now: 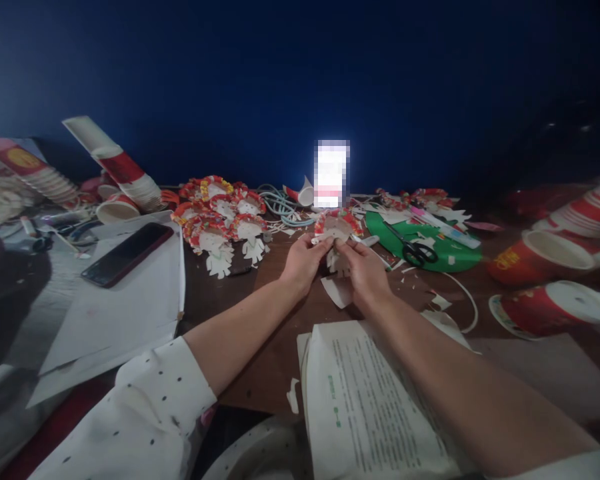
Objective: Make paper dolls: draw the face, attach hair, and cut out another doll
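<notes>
At the middle of the table, a small paper-cup craft figure [337,223] with a red patterned rim and a pale paper face is held up between both hands. My left hand [301,263] pinches it from the left, thumb and fingertips pressed together. From the right side, my right hand [364,268] grips the same figure near its lower middle. White fringed paper hangs below the fingertips. A loose white paper piece [337,291] lies under the hands. Similar red-and-white figures [213,230] are heaped beyond my left hand.
Black scissors [420,253] lie on a green sheet [387,233] at right. A bright blurred screen [332,173] stands at the back. Paper cups [537,257] line the right side, with a cup stack [125,173] at left. A phone [127,255] and an open book [365,407] lie nearer.
</notes>
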Action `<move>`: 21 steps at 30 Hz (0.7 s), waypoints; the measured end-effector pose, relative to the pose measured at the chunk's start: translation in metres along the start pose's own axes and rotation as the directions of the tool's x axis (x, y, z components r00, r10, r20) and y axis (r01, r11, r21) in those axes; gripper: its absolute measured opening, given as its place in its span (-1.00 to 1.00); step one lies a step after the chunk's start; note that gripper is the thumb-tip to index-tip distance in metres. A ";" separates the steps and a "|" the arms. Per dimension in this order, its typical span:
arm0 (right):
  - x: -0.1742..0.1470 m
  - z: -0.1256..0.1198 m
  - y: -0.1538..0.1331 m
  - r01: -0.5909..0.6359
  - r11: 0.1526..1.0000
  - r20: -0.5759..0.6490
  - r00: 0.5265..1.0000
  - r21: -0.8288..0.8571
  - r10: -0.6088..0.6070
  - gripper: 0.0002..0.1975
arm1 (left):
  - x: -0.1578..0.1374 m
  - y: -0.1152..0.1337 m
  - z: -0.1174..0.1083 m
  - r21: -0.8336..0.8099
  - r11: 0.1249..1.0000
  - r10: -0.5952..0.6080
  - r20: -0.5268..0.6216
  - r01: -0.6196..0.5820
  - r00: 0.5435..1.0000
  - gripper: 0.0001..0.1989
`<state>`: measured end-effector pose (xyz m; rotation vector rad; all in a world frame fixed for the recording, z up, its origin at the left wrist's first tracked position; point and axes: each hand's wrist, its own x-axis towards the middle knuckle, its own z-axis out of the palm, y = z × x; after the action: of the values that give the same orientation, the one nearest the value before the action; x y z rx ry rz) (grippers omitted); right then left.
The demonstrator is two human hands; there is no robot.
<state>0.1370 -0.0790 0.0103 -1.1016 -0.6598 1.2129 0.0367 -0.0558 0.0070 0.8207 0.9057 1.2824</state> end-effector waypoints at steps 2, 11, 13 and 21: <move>0.000 -0.001 -0.001 -0.009 1.000 0.003 1.000 0.015 0.009 -0.73 | 0.001 -0.002 0.000 0.006 1.000 0.013 -0.001 -0.013 1.000 -0.64; 0.002 -0.004 -0.003 -0.048 0.998 0.043 0.998 0.029 0.047 -0.63 | 0.000 -0.003 0.000 0.018 0.999 0.035 -0.005 -0.034 0.999 -0.65; -0.001 -0.003 -0.005 -0.050 0.998 0.034 0.998 0.025 0.049 -0.65 | 0.000 -0.003 0.000 0.022 0.999 0.029 -0.013 -0.029 0.999 -0.65; -0.005 0.000 -0.008 -0.031 0.999 -0.021 0.999 -0.022 0.030 -0.68 | 0.001 -0.003 -0.001 0.056 0.998 0.041 -0.043 -0.039 0.998 -0.65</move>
<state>0.1388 -0.0839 0.0185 -1.1454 -0.6441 1.2208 0.0373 -0.0556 0.0035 0.8599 0.9678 1.3198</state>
